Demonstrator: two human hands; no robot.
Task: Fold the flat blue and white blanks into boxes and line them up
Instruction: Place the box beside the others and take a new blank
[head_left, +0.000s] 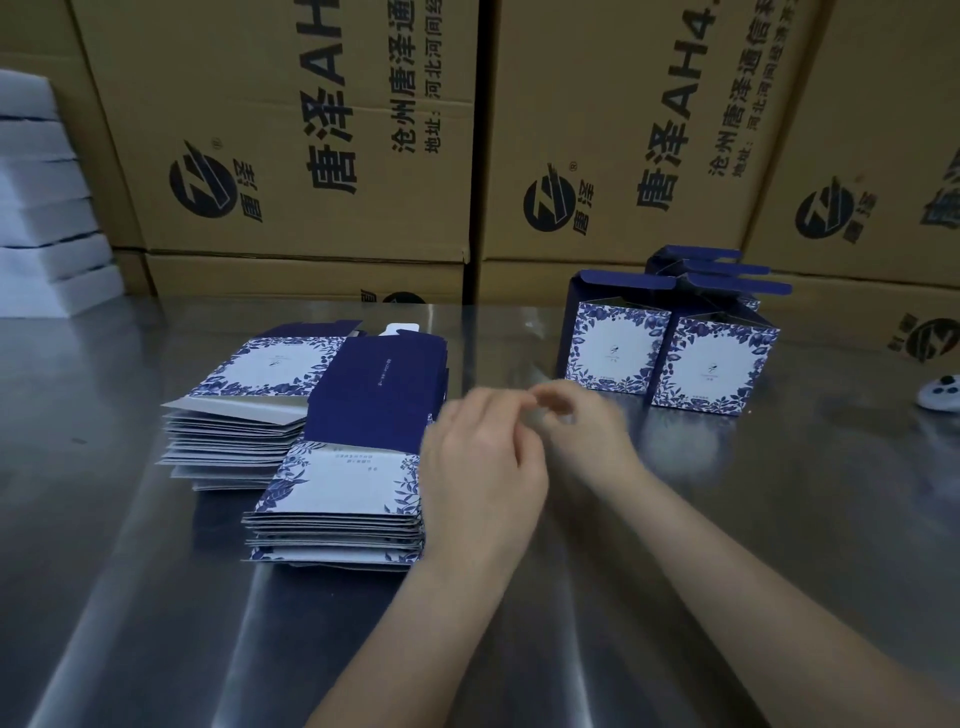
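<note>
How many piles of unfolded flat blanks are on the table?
2. The far pile lies left of centre on the table. The near pile sits against its right side, closer to the person. No other pile shows.

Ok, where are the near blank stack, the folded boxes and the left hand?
near blank stack (343, 488): head view, top blank's white panel.
folded boxes (613, 348): head view, left box's front.
left hand (483, 467): head view, its back.
</note>
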